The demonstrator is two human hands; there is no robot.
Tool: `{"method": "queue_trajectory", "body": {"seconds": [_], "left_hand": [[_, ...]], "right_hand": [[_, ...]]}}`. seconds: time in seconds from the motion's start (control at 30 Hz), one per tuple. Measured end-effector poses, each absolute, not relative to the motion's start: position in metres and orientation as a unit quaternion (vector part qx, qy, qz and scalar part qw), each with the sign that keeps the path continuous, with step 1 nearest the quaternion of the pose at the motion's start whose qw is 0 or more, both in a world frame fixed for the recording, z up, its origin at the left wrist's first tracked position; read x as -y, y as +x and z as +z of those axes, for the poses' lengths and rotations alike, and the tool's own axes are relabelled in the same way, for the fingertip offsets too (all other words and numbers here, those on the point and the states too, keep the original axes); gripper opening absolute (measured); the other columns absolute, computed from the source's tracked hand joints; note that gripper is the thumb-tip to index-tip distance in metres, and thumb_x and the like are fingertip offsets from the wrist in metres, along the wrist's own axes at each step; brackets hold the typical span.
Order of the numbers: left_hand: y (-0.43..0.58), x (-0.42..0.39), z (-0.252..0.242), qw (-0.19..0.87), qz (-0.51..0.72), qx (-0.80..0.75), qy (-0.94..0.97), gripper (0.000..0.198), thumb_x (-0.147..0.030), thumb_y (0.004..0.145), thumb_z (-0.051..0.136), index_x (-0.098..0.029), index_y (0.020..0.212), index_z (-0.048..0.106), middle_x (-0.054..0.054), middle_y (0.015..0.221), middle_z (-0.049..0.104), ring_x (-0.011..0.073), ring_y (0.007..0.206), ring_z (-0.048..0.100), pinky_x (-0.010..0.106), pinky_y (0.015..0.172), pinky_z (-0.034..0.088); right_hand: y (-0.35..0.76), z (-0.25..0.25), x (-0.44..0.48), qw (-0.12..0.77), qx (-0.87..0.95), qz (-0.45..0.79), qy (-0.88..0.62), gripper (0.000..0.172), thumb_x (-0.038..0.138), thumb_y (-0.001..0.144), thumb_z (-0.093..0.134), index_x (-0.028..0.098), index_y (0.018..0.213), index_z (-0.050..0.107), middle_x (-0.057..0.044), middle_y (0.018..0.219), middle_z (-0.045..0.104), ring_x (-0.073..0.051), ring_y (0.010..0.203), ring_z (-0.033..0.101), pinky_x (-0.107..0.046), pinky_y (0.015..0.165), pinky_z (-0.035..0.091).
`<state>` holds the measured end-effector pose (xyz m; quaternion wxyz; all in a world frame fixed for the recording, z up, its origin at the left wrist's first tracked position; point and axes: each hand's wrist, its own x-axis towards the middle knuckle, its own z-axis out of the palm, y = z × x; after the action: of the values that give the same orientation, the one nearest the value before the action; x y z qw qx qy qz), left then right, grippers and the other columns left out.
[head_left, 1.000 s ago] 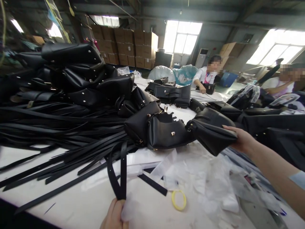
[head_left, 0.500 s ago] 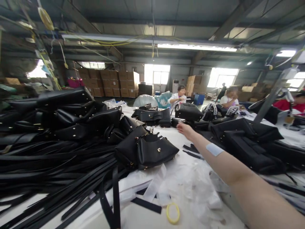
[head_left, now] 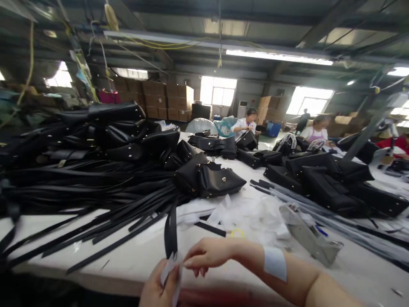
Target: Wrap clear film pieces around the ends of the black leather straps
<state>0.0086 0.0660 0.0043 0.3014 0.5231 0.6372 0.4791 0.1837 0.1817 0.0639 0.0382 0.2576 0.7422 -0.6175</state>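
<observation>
At the bottom centre of the frame we have the black strap (head_left: 171, 230) upright, its lower end at a whitish wrap (head_left: 179, 276), both gripped in our left hand (head_left: 159, 285). Our right hand (head_left: 206, 256) is just beside the wrap, fingers bent; we cannot tell whether they pinch it. Above, mid-frame, we see a black bag (head_left: 217, 182) with a metal clasp; left of it, many loose straps (head_left: 96, 187).
</observation>
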Motion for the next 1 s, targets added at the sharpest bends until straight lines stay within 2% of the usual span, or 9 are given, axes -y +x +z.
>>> {"method": "queue_trajectory", "body": {"seconds": [0.07, 0.13, 0.23, 0.37, 0.47, 0.6, 0.73, 0.83, 1.0], "left_hand": [[0.008, -0.051, 0.012, 0.362, 0.488, -0.588, 0.534, 0.036, -0.052, 0.087, 0.053, -0.02, 0.084, 0.068, 0.004, 0.083, 0.073, 0.0227, 0.081, 0.067, 0.028, 0.079, 0.052], [0.009, -0.038, 0.014, 0.397, 0.508, -0.554, 0.527, 0.036, -0.049, 0.089, 0.053, -0.018, 0.093, 0.069, 0.007, 0.092, 0.074, 0.0228, 0.088, 0.066, 0.029, 0.085, 0.05], [0.008, -0.022, 0.008, 0.425, 0.546, -0.532, 0.488, 0.038, -0.048, 0.089, 0.055, -0.014, 0.1, 0.068, 0.009, 0.091, 0.072, 0.0215, 0.083, 0.065, 0.03, 0.079, 0.05], [0.008, -0.006, 0.0, 0.462, 0.575, -0.506, 0.447, 0.039, -0.047, 0.085, 0.063, -0.01, 0.096, 0.068, 0.007, 0.083, 0.068, 0.0172, 0.073, 0.059, 0.027, 0.07, 0.046], [0.007, 0.002, 0.004, 0.441, 0.59, -0.523, 0.428, 0.037, -0.045, 0.084, 0.066, -0.01, 0.095, 0.068, 0.005, 0.08, 0.066, 0.0155, 0.071, 0.057, 0.026, 0.068, 0.044], [-0.005, 0.008, 0.014, 0.358, 0.602, -0.588, 0.405, 0.033, -0.045, 0.081, 0.069, -0.013, 0.088, 0.067, 0.004, 0.081, 0.063, 0.0154, 0.073, 0.056, 0.025, 0.067, 0.045], [-0.012, 0.011, 0.018, 0.326, 0.567, -0.631, 0.418, 0.035, -0.048, 0.08, 0.069, -0.014, 0.075, 0.062, -0.001, 0.07, 0.055, 0.0123, 0.064, 0.05, 0.023, 0.062, 0.041], [-0.007, 0.008, 0.019, 0.334, 0.53, -0.648, 0.435, 0.034, -0.046, 0.079, 0.07, -0.014, 0.072, 0.06, -0.003, 0.065, 0.05, 0.0103, 0.059, 0.045, 0.022, 0.057, 0.037], [0.008, -0.007, 0.017, 0.406, 0.488, -0.623, 0.457, 0.031, -0.044, 0.078, 0.07, -0.014, 0.078, 0.063, -0.002, 0.067, 0.055, 0.0111, 0.059, 0.047, 0.022, 0.057, 0.037]], "right_hand": [[0.166, 0.046, -0.167, -0.01, -0.698, -0.669, 0.256, 0.048, 0.063, 0.081, 0.061, 0.015, 0.076, 0.064, 0.003, 0.06, 0.054, -0.008, 0.05, 0.048, -0.021, 0.049, 0.037], [0.151, 0.033, -0.154, -0.083, -0.628, -0.728, 0.261, 0.045, 0.06, 0.08, 0.064, 0.015, 0.078, 0.068, 0.005, 0.057, 0.047, -0.006, 0.048, 0.037, -0.021, 0.046, 0.027], [0.136, 0.022, -0.142, -0.108, -0.539, -0.78, 0.298, 0.041, 0.053, 0.073, 0.073, 0.016, 0.09, 0.072, 0.006, 0.056, 0.043, -0.006, 0.048, 0.028, -0.023, 0.046, 0.019], [0.128, 0.014, -0.138, -0.075, -0.524, -0.787, 0.316, 0.037, 0.049, 0.066, 0.079, 0.015, 0.075, 0.066, 0.005, 0.056, 0.045, -0.007, 0.049, 0.031, -0.022, 0.047, 0.022], [0.131, 0.017, -0.143, -0.093, -0.601, -0.748, 0.266, 0.038, 0.053, 0.07, 0.076, 0.016, 0.069, 0.065, 0.001, 0.059, 0.052, -0.01, 0.053, 0.04, -0.024, 0.05, 0.03], [0.142, 0.031, -0.157, -0.156, -0.652, -0.712, 0.208, 0.04, 0.058, 0.08, 0.065, 0.019, 0.076, 0.07, -0.003, 0.067, 0.061, -0.013, 0.055, 0.045, -0.026, 0.05, 0.033], [0.155, 0.038, -0.168, -0.237, -0.597, -0.729, 0.238, 0.047, 0.065, 0.075, 0.066, 0.018, 0.075, 0.069, -0.002, 0.061, 0.06, -0.01, 0.046, 0.043, -0.023, 0.042, 0.029], [0.161, 0.037, -0.171, -0.314, -0.582, -0.699, 0.271, 0.047, 0.065, 0.074, 0.068, 0.018, 0.071, 0.067, -0.001, 0.057, 0.057, -0.01, 0.045, 0.042, -0.022, 0.04, 0.029], [0.167, 0.04, -0.172, -0.383, -0.575, -0.659, 0.296, 0.042, 0.059, 0.075, 0.071, 0.017, 0.074, 0.07, 0.0, 0.057, 0.056, -0.01, 0.048, 0.046, -0.022, 0.042, 0.032]]}}
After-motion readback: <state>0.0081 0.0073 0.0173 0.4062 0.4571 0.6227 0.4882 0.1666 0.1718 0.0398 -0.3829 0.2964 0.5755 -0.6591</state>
